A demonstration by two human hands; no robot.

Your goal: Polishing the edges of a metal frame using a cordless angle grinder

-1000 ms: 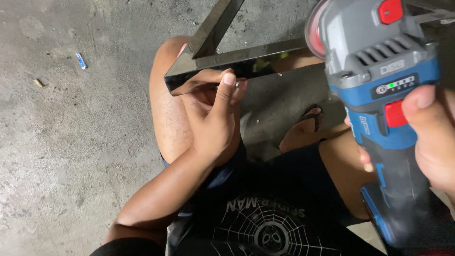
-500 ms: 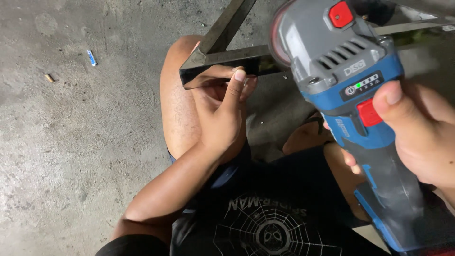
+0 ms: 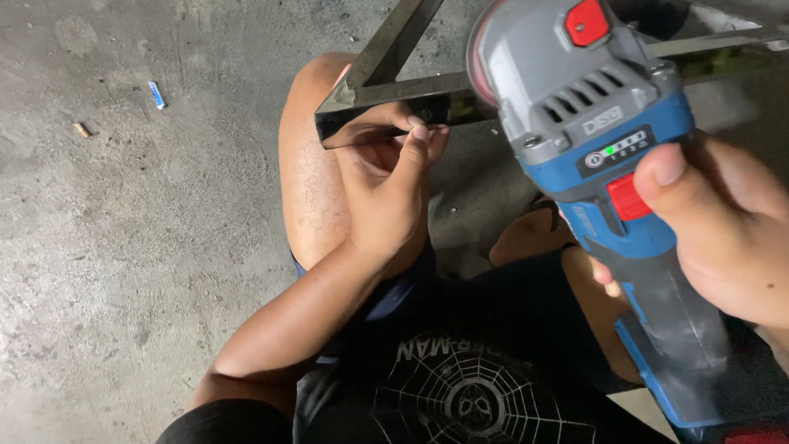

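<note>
My left hand (image 3: 386, 185) grips the corner of a dark steel angle frame (image 3: 382, 86), fingers curled under its lower bar, resting over my bare left knee. My right hand (image 3: 727, 222) is wrapped round a blue and grey cordless angle grinder (image 3: 596, 140), thumb on its red switch. The grinder's head, with a red button on top, hangs close to the camera just above the frame's horizontal bar, to the right of my left hand. Its disc is mostly hidden behind the grey housing.
I sit on a rough grey concrete floor (image 3: 123, 247). A small blue scrap (image 3: 156, 94) and a short brown stub (image 3: 82, 130) lie on it at the far left. A sandalled foot (image 3: 534, 234) shows below the frame. The frame's bars run off the top and right edges.
The grinder has shifted left and down in view, nearer the frame's bar. My left hand keeps its hold on the frame corner.
</note>
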